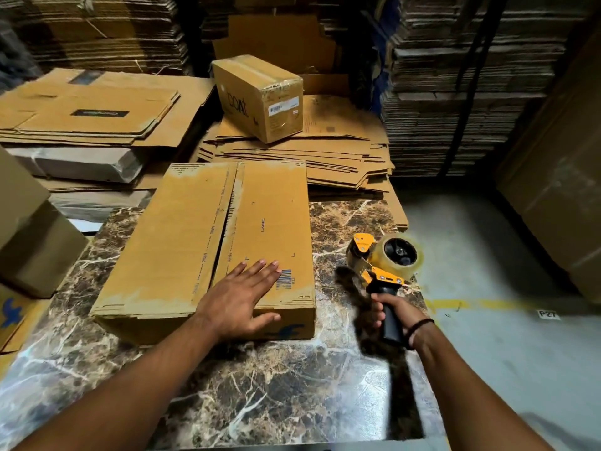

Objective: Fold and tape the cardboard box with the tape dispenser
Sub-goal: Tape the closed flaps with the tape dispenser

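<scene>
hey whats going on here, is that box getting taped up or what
A person is about to tape a cardboard box on a marble-patterned table. The left hand lies flat on the box's folded top flaps near its front edge. The right hand grips the handle of a tape dispenser, held right of the box. No tape shows on the centre seam yet.

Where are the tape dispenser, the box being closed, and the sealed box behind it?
tape dispenser (385,265): head view, on the tape roll's side.
cardboard box (182,242): head view, on its left top flap.
sealed box (240,92): head view, on its printed side.
</scene>
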Demonstrator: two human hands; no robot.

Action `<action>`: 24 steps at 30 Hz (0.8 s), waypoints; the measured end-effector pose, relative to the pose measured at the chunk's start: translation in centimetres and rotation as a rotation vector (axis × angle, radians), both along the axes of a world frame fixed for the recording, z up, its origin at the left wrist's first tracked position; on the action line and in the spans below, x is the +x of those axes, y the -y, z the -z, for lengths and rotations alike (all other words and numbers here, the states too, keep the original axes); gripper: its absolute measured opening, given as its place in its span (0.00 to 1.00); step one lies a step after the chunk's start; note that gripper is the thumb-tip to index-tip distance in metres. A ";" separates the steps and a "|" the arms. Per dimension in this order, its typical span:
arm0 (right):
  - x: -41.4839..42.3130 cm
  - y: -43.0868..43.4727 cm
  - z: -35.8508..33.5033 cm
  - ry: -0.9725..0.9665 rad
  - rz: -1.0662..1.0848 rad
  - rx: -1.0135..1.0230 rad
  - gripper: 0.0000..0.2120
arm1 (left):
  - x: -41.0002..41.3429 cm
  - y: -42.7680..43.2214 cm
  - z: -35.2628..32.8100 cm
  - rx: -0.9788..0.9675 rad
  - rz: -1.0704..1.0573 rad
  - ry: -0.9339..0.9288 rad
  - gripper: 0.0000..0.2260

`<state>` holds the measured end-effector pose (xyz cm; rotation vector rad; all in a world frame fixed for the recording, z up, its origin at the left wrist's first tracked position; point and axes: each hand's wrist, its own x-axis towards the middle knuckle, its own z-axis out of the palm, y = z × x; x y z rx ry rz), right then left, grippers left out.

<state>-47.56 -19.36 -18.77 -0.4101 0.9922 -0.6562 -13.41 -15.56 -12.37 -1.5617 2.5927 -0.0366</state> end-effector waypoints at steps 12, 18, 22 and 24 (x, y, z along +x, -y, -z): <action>10.5 0.0 -11.0 -0.193 -0.276 -0.468 0.05 | 1.2 -0.7 -3.7 0.351 -0.682 -1.550 0.34; 19.9 -0.8 -12.5 -0.307 -0.523 -0.615 0.07 | 7.7 -2.3 -7.1 0.832 -1.011 -2.209 0.24; 25.5 -1.4 -13.4 -0.352 -0.658 -0.679 0.09 | 13.0 -5.3 -7.2 0.670 -1.156 -2.261 0.07; 28.0 -1.5 -13.8 -0.389 -0.726 -0.709 0.06 | 15.6 -6.6 -7.2 0.561 -1.201 -2.188 0.05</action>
